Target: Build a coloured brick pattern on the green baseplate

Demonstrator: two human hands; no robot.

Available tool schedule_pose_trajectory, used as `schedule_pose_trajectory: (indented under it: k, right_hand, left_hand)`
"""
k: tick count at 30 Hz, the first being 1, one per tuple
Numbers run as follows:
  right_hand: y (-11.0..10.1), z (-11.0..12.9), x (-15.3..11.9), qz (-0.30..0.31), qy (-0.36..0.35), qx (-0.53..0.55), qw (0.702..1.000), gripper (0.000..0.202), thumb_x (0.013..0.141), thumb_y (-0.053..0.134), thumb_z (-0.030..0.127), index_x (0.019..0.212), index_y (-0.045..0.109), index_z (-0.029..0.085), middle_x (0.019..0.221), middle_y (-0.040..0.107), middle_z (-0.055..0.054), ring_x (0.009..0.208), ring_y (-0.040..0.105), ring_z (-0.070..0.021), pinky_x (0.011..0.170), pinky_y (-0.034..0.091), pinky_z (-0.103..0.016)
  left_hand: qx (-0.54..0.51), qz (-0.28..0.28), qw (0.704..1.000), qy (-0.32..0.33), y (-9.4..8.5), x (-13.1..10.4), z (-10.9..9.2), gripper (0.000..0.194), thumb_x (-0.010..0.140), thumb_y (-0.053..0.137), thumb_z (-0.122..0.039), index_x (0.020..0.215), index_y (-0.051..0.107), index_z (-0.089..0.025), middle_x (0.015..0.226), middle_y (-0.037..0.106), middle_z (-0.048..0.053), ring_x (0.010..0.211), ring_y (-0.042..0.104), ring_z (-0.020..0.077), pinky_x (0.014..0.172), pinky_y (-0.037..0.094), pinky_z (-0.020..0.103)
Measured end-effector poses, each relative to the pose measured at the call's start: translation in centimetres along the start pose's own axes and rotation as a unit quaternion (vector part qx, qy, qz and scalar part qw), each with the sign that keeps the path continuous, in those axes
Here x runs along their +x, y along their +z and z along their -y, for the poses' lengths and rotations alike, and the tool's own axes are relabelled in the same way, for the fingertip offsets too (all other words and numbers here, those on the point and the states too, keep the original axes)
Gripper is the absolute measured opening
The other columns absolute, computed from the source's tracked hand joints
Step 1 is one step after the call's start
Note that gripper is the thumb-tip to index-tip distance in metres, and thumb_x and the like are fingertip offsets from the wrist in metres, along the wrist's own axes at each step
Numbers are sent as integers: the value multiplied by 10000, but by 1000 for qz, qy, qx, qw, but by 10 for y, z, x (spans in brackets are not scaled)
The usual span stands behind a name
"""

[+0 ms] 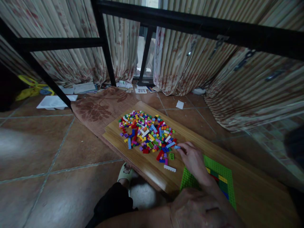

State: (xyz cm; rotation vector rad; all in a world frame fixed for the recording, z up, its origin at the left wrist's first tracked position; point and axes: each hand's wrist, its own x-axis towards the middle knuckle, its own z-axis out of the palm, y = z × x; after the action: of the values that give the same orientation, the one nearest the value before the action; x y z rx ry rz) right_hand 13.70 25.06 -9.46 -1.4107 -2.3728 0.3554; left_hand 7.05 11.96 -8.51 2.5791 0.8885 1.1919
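My right hand (192, 159) reaches to the near right edge of a loose heap of toy building bricks (147, 133), its fingertips closed on a small light blue brick (177, 147). Right by these fingers lies a longer light blue brick (170, 145). My left hand (193, 207) is at the bottom of the view, back upward, its fingers hidden; whether it holds anything cannot be seen. Partly under both hands is a green studded baseplate (230, 177), with yellow, red, green and blue bricks (222, 181) on it. A white brick (170, 168) lies apart from the heap.
The bricks lie on a long wooden bench (163, 182), with a brown patterned cloth (102, 107) beneath its far end. Black metal bars (108, 60) stand before striped curtains (180, 60). Papers (85, 87) and a white tray (56, 102) are on the tiled floor (30, 142).
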Motion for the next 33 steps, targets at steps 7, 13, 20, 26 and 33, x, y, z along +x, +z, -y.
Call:
schedule_pose_trajectory:
  k: [7,13,20,26,33]
  right_hand:
    - [-7,-3,-14,-1,-68,-34,997,169,866,550,195,964,686,217,993,667,-58,943,611,-225,828,480,-347]
    - [-24,-3,-30,1,-65,-43,997,195,892,530,192,1003,690,211,1038,670,-58,979,599,-218,888,475,-355]
    - [-17,7,-21,45,-37,-50,997,176,877,586,227,1033,667,211,1048,657,-63,1016,586,-241,905,468,-371]
    - [-13,11,-21,58,-43,-28,997,213,895,543,178,1066,665,214,1025,665,-52,1014,569,-222,916,455,-351]
    - [-16,10,-30,68,-55,-32,996,217,904,563,276,1098,653,239,1020,669,-52,1012,568,-236,877,458,-366]
  left_hand:
    - [8,-74,997,3,3,-3,-3,324,902,549,-329,626,618,-174,667,608,-8,616,544,108,497,422,251]
    - [-8,-66,998,-14,6,-4,-5,336,900,499,-296,598,563,-164,617,562,9,563,519,105,495,437,244]
    - [-41,-70,996,-24,2,-2,-6,329,902,483,-289,612,563,-155,639,576,14,547,519,105,499,459,253]
    - [-41,-62,997,-29,3,0,-6,330,904,483,-284,616,572,-149,641,586,21,558,523,104,503,444,248]
    - [-32,-54,998,-15,12,-1,-6,305,883,479,-263,626,597,-149,634,581,16,548,518,108,487,437,257]
